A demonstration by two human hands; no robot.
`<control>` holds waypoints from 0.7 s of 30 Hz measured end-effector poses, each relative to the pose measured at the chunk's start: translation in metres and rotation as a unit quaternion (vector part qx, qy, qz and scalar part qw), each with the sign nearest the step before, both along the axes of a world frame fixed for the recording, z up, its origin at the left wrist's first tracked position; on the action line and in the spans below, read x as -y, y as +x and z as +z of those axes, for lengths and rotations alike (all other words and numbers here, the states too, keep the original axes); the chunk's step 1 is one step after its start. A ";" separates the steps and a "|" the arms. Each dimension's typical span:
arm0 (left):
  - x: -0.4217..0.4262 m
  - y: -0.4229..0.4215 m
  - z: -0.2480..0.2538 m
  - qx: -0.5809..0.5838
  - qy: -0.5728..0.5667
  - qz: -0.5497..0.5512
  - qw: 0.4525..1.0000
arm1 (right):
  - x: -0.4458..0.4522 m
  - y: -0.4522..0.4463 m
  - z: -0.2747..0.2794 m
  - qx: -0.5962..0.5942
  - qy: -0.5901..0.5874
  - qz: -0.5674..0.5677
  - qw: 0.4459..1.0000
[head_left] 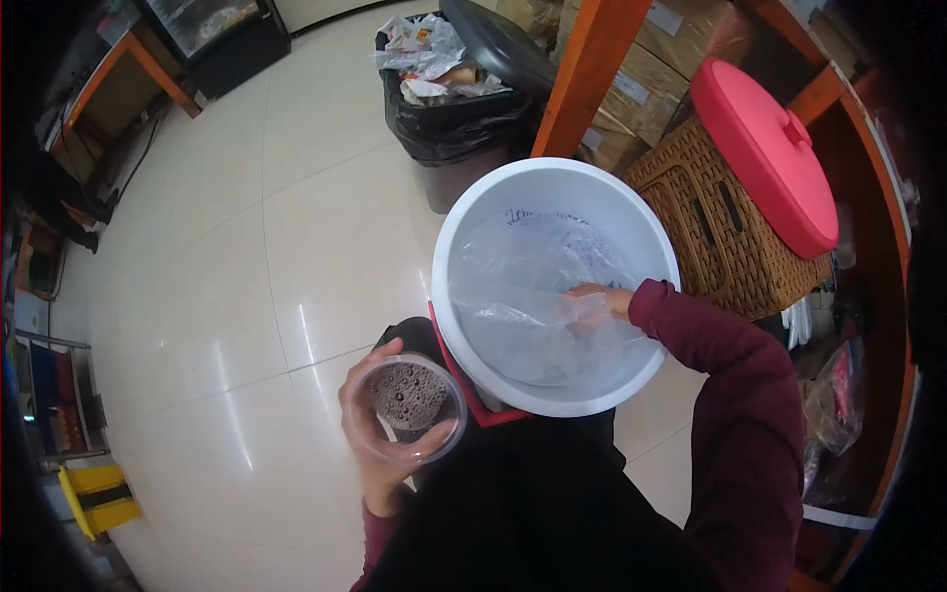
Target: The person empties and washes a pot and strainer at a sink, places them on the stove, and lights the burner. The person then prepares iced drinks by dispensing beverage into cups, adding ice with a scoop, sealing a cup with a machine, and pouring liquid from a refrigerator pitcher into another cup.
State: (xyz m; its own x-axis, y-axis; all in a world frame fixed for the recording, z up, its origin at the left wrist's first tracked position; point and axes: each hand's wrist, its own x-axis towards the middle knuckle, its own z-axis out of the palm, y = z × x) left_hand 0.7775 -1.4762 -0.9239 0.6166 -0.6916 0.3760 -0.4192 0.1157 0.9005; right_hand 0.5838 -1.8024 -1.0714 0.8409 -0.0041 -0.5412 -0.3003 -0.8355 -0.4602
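Beside the white tub (442,286), the left hand (375,466) wraps a clear cup (404,400) – probably light, flexible, best held round its wall – while inside the tub the right hand (595,308) meets soft-looking, perhaps slippery plastic film (508,316), its grip too veiled to tell.

Glossy, cream-coloured floor tiles (197,326) with thin seams spread across the room, catching bright streaks of reflected light. At the upper left, an orange-framed table (148,74) stands near a black cabinet (237,59) with a glassy front. At the top centre, a black-lined bin (434,128), heaped with rubbish, sits beside an orange post (592,74), with cardboard boxes (681,44) behind. To the right, a brown wicker basket (725,212) with a pink lid (750,148) stands before an orange shelving frame (824,94).
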 end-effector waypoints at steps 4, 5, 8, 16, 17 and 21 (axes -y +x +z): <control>0.019 0.005 0.009 -0.035 -0.015 -0.057 0.998 | -0.008 0.010 0.063 -0.009 0.019 -0.093 0.995; 0.025 0.007 0.013 -0.038 -0.015 -0.073 0.996 | -0.006 0.005 0.071 0.016 0.007 -0.117 0.993; 0.041 0.007 0.020 -0.061 -0.023 -0.104 0.992 | -0.014 -0.004 0.108 0.042 -0.026 -0.225 0.973; 0.081 0.000 0.036 -0.042 -0.028 -0.161 0.986 | -0.020 -0.043 0.156 0.105 -0.001 -0.404 0.909; 0.087 -0.001 0.035 -0.048 -0.033 -0.167 0.984 | -0.019 -0.047 0.156 0.132 0.025 -0.417 0.899; 0.107 -0.002 0.029 -0.035 -0.039 -0.178 0.983 | -0.015 -0.062 0.163 0.204 0.078 -0.475 0.852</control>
State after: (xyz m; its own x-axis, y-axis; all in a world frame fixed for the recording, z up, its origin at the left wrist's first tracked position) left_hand 0.7750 -1.5830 -0.8948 0.3673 -0.8393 0.4010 -0.2765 0.3131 0.9086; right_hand 0.5216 -1.7874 -0.9083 0.6159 -0.7431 -0.2618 -0.5963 -0.2225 -0.7713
